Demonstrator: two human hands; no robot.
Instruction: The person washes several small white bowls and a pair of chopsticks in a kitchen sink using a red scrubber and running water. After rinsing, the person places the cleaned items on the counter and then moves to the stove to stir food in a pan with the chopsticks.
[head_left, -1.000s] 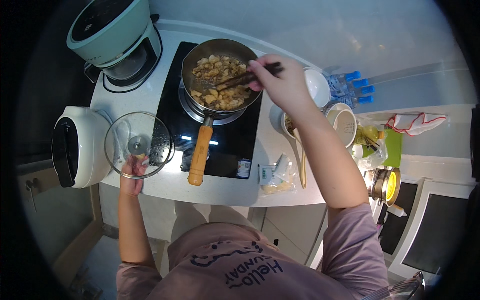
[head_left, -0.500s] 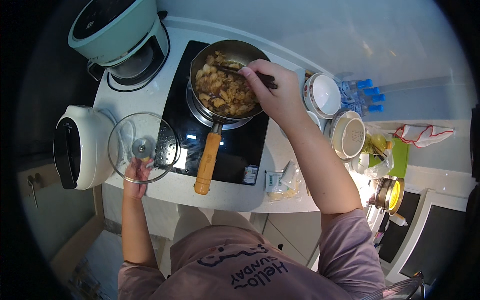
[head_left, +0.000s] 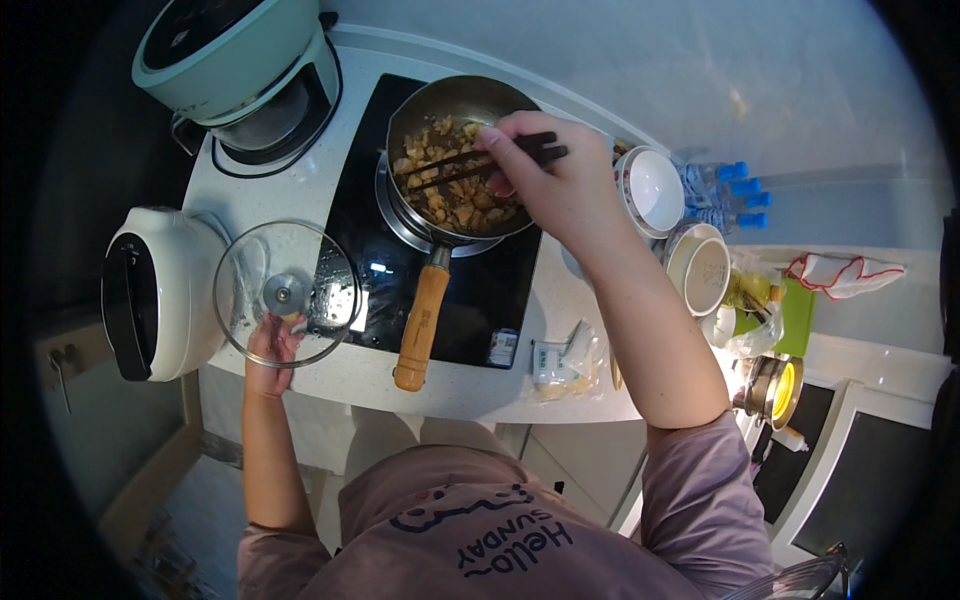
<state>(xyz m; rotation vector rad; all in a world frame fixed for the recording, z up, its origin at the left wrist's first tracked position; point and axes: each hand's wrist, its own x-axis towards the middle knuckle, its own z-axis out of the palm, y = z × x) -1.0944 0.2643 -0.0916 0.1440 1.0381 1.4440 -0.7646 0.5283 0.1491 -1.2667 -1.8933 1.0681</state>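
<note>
Dark chopsticks (head_left: 450, 163) are gripped in my right hand (head_left: 548, 165), their tips slightly apart among browned food pieces (head_left: 465, 204). The food lies in a deep frying pan (head_left: 480, 95) on a black induction cooktop (head_left: 470, 310). A wooden handle (head_left: 420, 325) points from the pan toward me. Left of the pan, my left hand (head_left: 275, 350) holds a round glass lid (head_left: 287, 228) from below. Its knob (head_left: 284, 293) shows through the glass; some of the fingers are seen only through it.
A mint-green appliance (head_left: 225, 60) and a cream one (head_left: 160, 295) stand at the left. On the right are stacked bowls (head_left: 655, 190), water bottles (head_left: 725, 190), a plastic packet (head_left: 568, 362) and a green board (head_left: 797, 318). The wall borders the counter's far side.
The chopsticks have spread apart and now lie lower across the food. My right hand has shifted slightly right. The food has been pushed about in the pan; the lid stays nearly still.
</note>
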